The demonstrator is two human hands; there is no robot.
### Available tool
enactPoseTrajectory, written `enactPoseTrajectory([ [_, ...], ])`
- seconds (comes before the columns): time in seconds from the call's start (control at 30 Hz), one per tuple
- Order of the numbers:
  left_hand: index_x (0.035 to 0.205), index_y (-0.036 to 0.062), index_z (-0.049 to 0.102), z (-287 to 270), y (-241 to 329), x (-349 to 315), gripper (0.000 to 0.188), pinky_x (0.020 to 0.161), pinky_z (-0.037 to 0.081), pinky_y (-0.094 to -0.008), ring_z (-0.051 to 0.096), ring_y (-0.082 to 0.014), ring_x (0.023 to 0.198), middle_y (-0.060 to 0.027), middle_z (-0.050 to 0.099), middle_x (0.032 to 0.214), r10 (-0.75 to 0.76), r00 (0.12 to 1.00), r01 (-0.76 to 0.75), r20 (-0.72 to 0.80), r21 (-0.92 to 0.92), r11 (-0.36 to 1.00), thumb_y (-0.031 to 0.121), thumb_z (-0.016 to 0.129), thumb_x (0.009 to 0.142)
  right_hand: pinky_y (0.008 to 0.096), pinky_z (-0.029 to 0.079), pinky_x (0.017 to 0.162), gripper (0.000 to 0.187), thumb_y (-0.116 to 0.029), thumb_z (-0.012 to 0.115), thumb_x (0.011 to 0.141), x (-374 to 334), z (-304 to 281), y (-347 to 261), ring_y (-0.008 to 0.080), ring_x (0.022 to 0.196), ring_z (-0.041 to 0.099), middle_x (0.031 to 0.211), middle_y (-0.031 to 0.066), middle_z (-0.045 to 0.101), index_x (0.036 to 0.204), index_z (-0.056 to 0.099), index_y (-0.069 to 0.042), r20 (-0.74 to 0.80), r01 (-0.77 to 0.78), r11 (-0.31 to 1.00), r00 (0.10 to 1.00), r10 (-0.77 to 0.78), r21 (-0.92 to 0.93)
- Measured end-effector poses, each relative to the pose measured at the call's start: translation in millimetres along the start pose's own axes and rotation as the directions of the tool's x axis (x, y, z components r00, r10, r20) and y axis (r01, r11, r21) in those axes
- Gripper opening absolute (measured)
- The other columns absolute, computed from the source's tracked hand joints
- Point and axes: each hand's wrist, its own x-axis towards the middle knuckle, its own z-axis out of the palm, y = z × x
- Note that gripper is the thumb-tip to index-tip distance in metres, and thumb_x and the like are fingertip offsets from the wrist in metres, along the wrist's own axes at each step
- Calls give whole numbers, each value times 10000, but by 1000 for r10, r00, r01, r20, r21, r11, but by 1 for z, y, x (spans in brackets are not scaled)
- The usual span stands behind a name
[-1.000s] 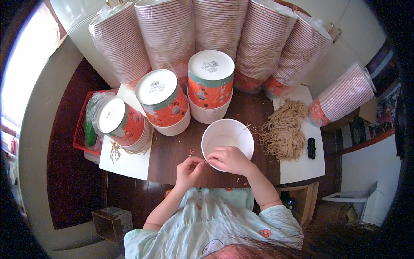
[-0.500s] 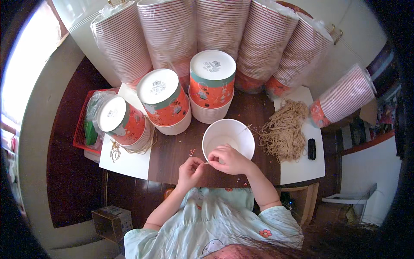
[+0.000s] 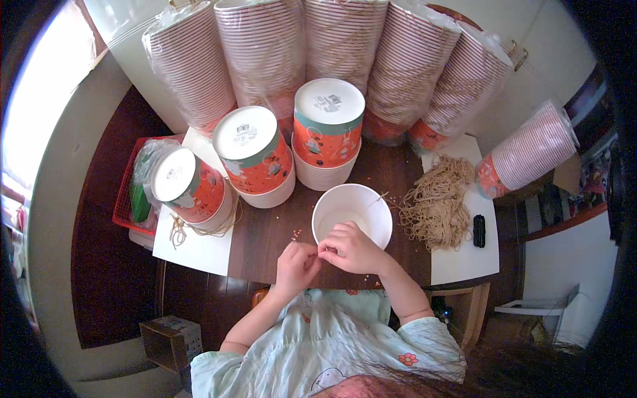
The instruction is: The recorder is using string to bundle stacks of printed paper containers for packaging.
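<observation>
At the near edge of the table my hands meet, fingertips pinched together. My left hand [image 3: 296, 266] is closed, its thumb and forefinger touching the right fingertips. My right hand [image 3: 353, 249] is closed too and reaches across the near rim of a white paper tub [image 3: 324, 211], which stands upright with its mouth up. Between the fingertips is the end of a thin tan cord, now mostly hidden by the fingers. A short piece of tan cord [image 3: 379, 197] pokes through the tub's far right wall near the rim.
Stacks of upturned orange and green tubs [image 3: 247, 159] stand at left and middle. Tall plastic-wrapped tub stacks [image 3: 338, 40] line the back. A heap of tan cords [image 3: 438, 202] and a black object [image 3: 479, 231] lie at right. A red basket [image 3: 121, 212] sits far left.
My hands have drawn closer, so their fingertips now touch. The bit of tan cord that showed between them is now mostly covered. The tub stays in place.
</observation>
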Motion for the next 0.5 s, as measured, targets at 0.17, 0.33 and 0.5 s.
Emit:
enactPoseTrajectory([
  [0.17, 773, 36, 569, 1, -3, -4, 174, 590, 461, -330, 542, -238, 675, -79, 561, 750, 79, 996, -85, 42, 167, 982, 40, 653, 621, 328, 346, 727, 66, -150, 619, 707, -2, 8, -9, 178, 711, 515, 669, 6, 539, 725, 576, -103, -111, 73, 976, 989, -97, -205],
  [0.33, 768, 40, 580, 0, -3, -3, 184, 639, 471, -342, 561, -247, 728, -85, 576, 777, 58, 995, -73, 81, 202, 977, 80, 657, 606, 330, 343, 722, 64, -144, 619, 701, -4, 13, -17, 176, 713, 514, 666, 6, 534, 708, 566, -110, -130, 79, 974, 986, -108, -211],
  [0.5, 767, 35, 585, 0, 0, -1, 193, 640, 470, -343, 563, -249, 717, -83, 582, 775, 102, 993, -114, 66, 202, 973, 94, 633, 590, 323, 331, 706, 82, -145, 625, 686, -8, 22, -24, 161, 717, 506, 675, 0, 526, 696, 551, -111, -175, 88, 958, 975, -139, -274],
])
